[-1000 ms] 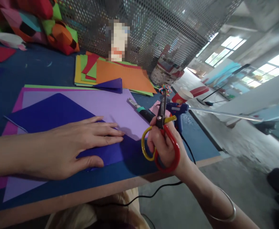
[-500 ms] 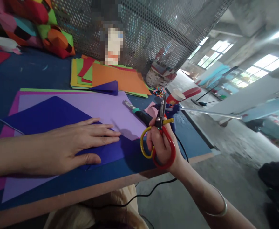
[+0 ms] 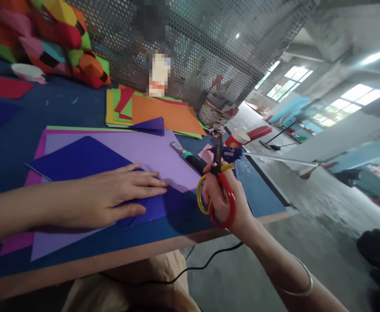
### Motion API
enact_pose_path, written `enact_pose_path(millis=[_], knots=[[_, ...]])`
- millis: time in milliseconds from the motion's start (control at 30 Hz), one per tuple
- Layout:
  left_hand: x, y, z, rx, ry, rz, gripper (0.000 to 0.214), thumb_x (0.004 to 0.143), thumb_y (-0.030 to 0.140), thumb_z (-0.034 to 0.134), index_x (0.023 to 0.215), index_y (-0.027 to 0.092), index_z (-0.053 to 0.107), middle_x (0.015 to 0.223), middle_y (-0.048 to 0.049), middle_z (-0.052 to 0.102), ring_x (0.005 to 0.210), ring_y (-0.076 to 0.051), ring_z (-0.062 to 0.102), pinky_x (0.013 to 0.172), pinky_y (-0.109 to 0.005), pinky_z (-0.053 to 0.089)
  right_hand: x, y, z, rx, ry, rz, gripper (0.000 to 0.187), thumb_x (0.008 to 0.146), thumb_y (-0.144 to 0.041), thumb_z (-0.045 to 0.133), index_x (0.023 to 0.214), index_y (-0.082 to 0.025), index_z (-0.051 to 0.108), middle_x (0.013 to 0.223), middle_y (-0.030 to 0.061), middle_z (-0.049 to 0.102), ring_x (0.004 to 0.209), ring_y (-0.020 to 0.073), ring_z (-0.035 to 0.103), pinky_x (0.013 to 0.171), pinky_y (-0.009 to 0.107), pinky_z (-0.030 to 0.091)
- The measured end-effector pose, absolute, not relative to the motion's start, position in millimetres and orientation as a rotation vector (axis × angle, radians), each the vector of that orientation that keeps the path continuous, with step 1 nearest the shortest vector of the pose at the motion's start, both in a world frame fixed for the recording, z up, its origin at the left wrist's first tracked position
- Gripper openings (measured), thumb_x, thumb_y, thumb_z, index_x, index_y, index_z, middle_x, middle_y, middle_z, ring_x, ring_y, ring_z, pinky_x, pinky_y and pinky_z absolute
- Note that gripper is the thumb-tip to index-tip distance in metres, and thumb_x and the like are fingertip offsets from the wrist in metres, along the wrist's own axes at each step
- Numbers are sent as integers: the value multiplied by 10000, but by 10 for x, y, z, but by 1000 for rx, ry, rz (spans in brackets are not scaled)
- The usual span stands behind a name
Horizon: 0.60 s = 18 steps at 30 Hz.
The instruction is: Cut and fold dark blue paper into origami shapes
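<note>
My left hand (image 3: 125,197) lies flat, fingers stretched out, on a dark blue sheet of paper (image 3: 82,160), hiding part of it. Beneath that sheet are a lilac sheet (image 3: 118,145) and a magenta one (image 3: 17,243). In my right hand (image 3: 238,208) is a pair of scissors (image 3: 230,203) with one red and one yellow handle loop, blades pointing up and away from me. A utility knife (image 3: 193,160) with a black and teal handle lies on the lilac paper, its end close to my right fingers. Just behind the scissors is a dark blue glue gun (image 3: 230,153) with a clear stick.
A stack of coloured paper (image 3: 167,115) lies at the back, before a perforated metal panel (image 3: 190,56). Folded colourful paper shapes (image 3: 89,67) fill the far left. A paper cup (image 3: 237,138) and a tub (image 3: 217,110) stand back right. A black cord (image 3: 206,262) hangs below the table edge.
The view has shifted slightly, so the table items sit further right and lower. My left hand still presses the blue paper, and my right hand keeps hold of the scissors.
</note>
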<state>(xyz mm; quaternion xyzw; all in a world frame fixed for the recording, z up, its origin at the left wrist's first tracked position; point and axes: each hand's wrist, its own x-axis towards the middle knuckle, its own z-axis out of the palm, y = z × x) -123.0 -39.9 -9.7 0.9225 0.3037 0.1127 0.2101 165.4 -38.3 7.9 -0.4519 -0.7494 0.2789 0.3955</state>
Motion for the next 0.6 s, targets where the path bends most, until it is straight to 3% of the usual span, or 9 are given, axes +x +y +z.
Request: enact_pose_path(millis=[200,367,600], knots=[[-1224,-388,-40,2491,816,203,513,1116,280,350,1613,262,480,1711,-20,440,1626,-206,321,1363,-496,85,1467,-506,-7,-1054,-1904,723,75,1068,-317,521,1072,-258,474,579,-118,528,431,104,537,434,219,449],[-1213,-390,-57,2489,810,248,513,1105,244,356,1599,266,494,1698,-23,463,1621,-203,330,1360,-489,108,1407,-543,-104,-975,-1894,784,52,1109,-314,477,1112,-271,447,624,-110,549,470,109,545,465,237,447],[-1200,-364,-91,2510,776,300,530,1066,188,385,1562,290,539,1671,-34,506,1602,-230,376,1351,-529,152,1266,-619,-183,-889,-1861,943,142,1098,-384,560,1130,-292,456,638,-105,514,505,137,519,486,290,424]])
